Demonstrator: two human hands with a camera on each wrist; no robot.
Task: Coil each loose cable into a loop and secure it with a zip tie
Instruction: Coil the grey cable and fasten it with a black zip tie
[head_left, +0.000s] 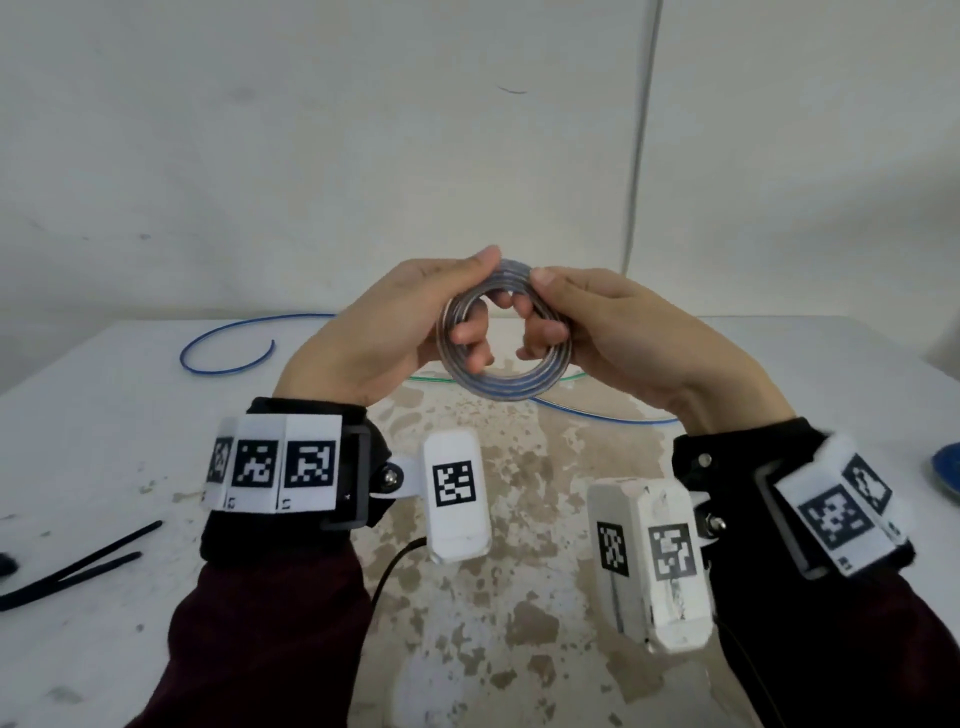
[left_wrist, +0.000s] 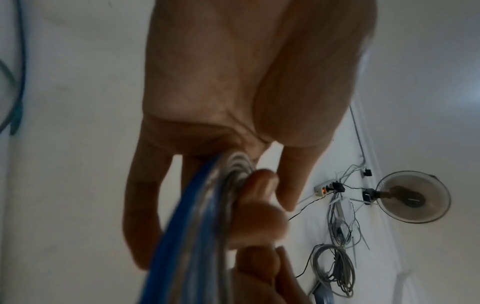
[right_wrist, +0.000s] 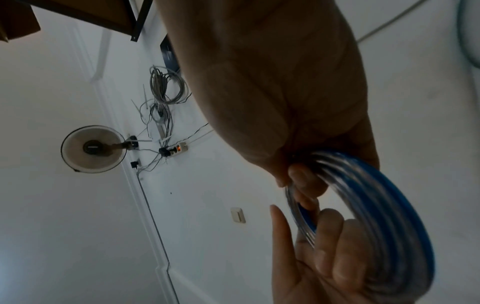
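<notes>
- Hands first: our left hand (head_left: 384, 332) and right hand (head_left: 618, 332) both grasp the coiled cable (head_left: 506, 387), thumbs on its top, fingers curled through the ring.
- We hold the coil above the table (head_left: 93, 426).
- Left of the coil lies a loose blue cable (head_left: 218, 364); behind it, a green cable (head_left: 431, 380).
- Black zip ties (head_left: 78, 566) lie far left, nearer us.

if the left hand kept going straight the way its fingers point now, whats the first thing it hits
Most likely the right hand: the left hand points across the coiled cable that both hold, fingers nearly meeting inside the loop. Depth is unclear.
</notes>
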